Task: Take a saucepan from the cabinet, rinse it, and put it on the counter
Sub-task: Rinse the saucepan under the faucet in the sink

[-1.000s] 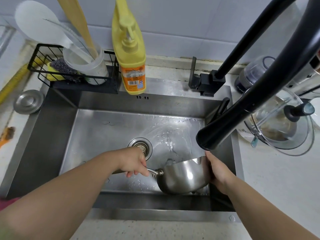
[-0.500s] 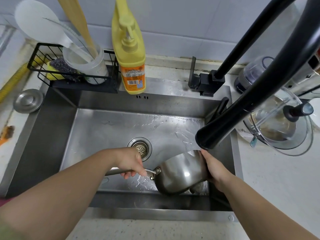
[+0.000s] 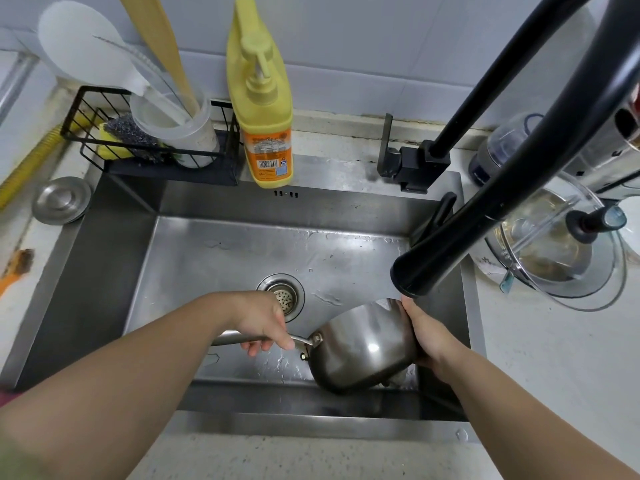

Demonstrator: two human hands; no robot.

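Observation:
A steel saucepan [image 3: 360, 348] hangs tilted over the front right of the wet steel sink [image 3: 221, 258], its base turned toward me and its mouth facing away. My left hand [image 3: 263, 323] grips its long metal handle. My right hand [image 3: 427, 336] holds the pan's rim on the right side. The black faucet spout [image 3: 429, 268] ends just above the pan's upper edge; I see no water stream. The pan's inside is hidden.
A yellow soap bottle [image 3: 263, 109] and a black wire rack [image 3: 156, 147] with a utensil cup stand behind the sink. A glass lid [image 3: 561, 258] lies on the right counter [image 3: 554, 368]. A drain strainer [image 3: 282, 294] sits mid-sink, and a steel plug [image 3: 60, 200] at left.
The saucepan has tipped further, its base turning toward me. Both hands rose slightly with it, and the splashing water in the sink has calmed.

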